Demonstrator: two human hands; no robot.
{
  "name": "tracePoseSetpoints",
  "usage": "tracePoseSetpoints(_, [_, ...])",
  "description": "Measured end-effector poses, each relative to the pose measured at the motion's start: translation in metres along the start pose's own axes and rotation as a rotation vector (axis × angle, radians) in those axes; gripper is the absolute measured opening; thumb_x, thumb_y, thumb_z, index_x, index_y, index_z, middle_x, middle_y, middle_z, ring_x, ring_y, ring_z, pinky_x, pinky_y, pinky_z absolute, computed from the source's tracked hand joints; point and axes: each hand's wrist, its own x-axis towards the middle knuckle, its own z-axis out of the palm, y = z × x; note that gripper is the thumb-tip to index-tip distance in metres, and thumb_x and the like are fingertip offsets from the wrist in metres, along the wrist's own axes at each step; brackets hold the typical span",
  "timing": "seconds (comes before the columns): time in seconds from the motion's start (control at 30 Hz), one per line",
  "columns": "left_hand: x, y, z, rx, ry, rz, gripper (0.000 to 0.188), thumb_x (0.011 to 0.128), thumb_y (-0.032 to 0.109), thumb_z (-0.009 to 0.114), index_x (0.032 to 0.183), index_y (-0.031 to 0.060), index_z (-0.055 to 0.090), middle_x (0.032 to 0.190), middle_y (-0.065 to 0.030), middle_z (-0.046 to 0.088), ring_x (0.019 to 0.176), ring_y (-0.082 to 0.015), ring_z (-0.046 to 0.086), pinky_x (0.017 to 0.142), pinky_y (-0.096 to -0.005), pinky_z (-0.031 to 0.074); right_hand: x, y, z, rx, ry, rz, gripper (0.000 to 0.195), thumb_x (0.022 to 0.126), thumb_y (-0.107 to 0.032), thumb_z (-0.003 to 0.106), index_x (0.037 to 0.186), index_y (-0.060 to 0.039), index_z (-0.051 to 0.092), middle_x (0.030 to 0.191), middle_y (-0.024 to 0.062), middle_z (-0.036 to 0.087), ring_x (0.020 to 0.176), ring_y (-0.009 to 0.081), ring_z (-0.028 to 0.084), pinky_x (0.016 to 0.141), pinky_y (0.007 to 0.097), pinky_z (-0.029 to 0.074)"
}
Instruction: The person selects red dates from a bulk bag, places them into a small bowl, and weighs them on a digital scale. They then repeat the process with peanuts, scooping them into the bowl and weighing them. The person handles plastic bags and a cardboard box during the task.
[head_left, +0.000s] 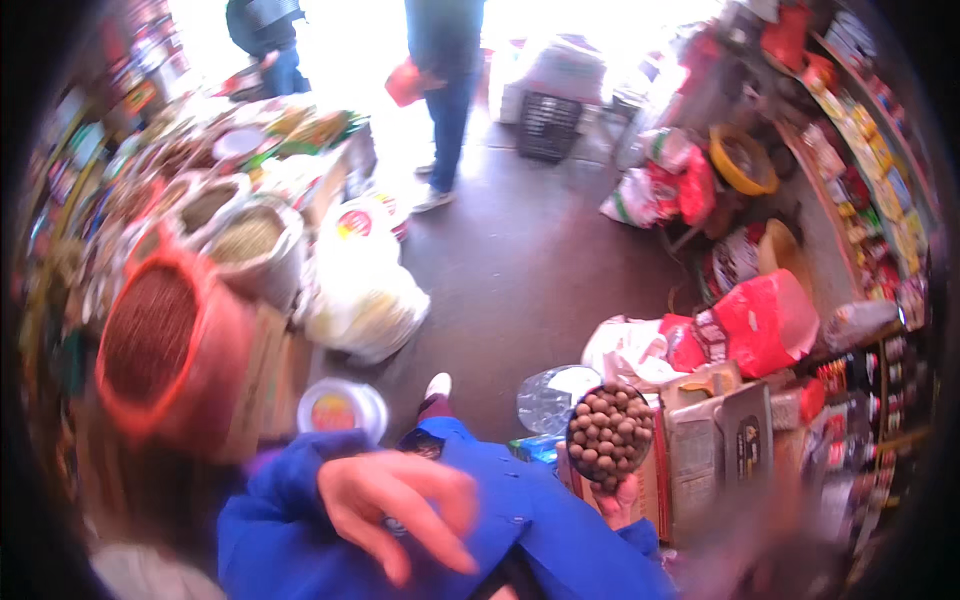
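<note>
Held out to the right, my right hand (619, 501) grips a dark round bowl (598, 480) from its near edge. Round brown balls (609, 429), perhaps nuts in their shells, fill the bowl. My left hand (401, 506) hovers before the blue coat (480, 487) I wear, blurred, with bent fingers spread and nothing in them. A white tub (375, 412) with a printed lid stands on the floor beyond my left sleeve. Beside the bowl lies a large clear plastic bottle or jug (541, 401).
Open sacks of grain line the left side, the nearest a red one (225, 367). Stuffed white bags (367, 307) flank the aisle floor (510, 277). Cardboard boxes (690, 442) and a red bag (757, 322) stand right, below shelves. Ahead, a person (450, 97) stands near the bright doorway.
</note>
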Motion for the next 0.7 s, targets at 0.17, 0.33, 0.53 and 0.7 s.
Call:
tracePoseSetpoints(0.17, [0.003,-0.016,-0.148,0.199,0.359,-0.191,0.025,0.085,0.021,0.069,0.075,0.0008,0.059,0.073,-0.0087,0.053,0.067,-0.0212,0.051,0.063,-0.0345,0.042,0.07,-0.029,0.052,0.047,0.063,-0.133,0.051,0.088,-0.043,0.042,0.129,-0.0119,0.042,0.128,0.0103,0.042,0.113,0.0295,0.04,0.092,0.0456,0.034])
tracePoseSetpoints(0.33, [0.051,-0.064,-0.253,0.15,0.576,-0.273,0.048,0.093,0.038,0.056,0.059,0.0064,0.044,0.057,-0.0029,0.042,0.055,-0.0157,0.041,0.057,-0.031,0.036,0.129,-0.075,0.091,0.121,0.096,-0.236,0.056,0.089,-0.046,0.04,0.132,-0.0114,0.039,0.132,0.0115,0.039,0.117,0.0313,0.036,0.095,0.0473,0.031])
tracePoseSetpoints(0.53, [0.115,-0.128,-0.35,0.025,0.614,-0.53,0.03,0.098,0.022,0.048,0.075,0.0033,0.054,0.071,-0.0056,0.052,0.064,-0.0134,0.045,0.061,-0.0275,0.038,0.194,-0.144,0.101,0.193,0.117,-0.271,0.061,0.089,-0.05,0.037,0.135,-0.0108,0.036,0.137,0.013,0.035,0.123,0.0334,0.032,0.099,0.0492,0.028])
tracePoseSetpoints(0.7, [0.181,-0.178,-0.428,-0.02,0.666,-0.67,0.016,0.098,0.013,0.049,0.095,0.0018,0.059,0.081,-0.0006,0.054,0.074,-0.0072,0.048,0.069,-0.0225,0.041,0.277,-0.239,0.105,0.252,0.018,-0.21,0.066,0.089,-0.054,0.035,0.138,-0.0104,0.033,0.141,0.0142,0.031,0.127,0.0352,0.028,0.102,0.0509,0.026])
